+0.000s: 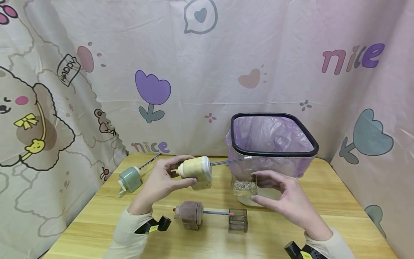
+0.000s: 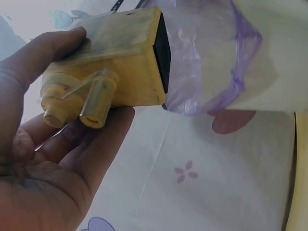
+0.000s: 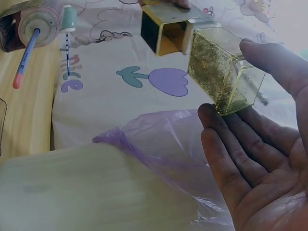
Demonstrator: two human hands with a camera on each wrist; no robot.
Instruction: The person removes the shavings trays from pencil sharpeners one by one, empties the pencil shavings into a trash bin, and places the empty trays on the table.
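Note:
My left hand [image 1: 161, 183] grips a yellow crank pencil sharpener [image 1: 195, 171] by its crank end, tilted above the table. A grey pencil [image 1: 229, 161] sticks out of its front, pointing right. In the right wrist view the sharpener's drawer slot [image 3: 174, 37] gapes open. Between thumb and fingers, my right hand [image 1: 288, 198] pinches a clear shavings drawer [image 3: 224, 70], held just in front of the bin. Shavings [image 1: 244, 185] lie inside the drawer. The left wrist view shows the yellow crank handle [image 2: 100, 98] near my palm.
A bin with a black rim [image 1: 275, 154] and a purple bag [image 1: 268, 133] stands at the back right. A mauve sharpener [image 1: 191, 216] with a blue pencil [image 1: 216, 213] lies in front, beside a smoky clear drawer [image 1: 237, 225]. At the left sits a green sharpener [image 1: 130, 178] holding a pencil.

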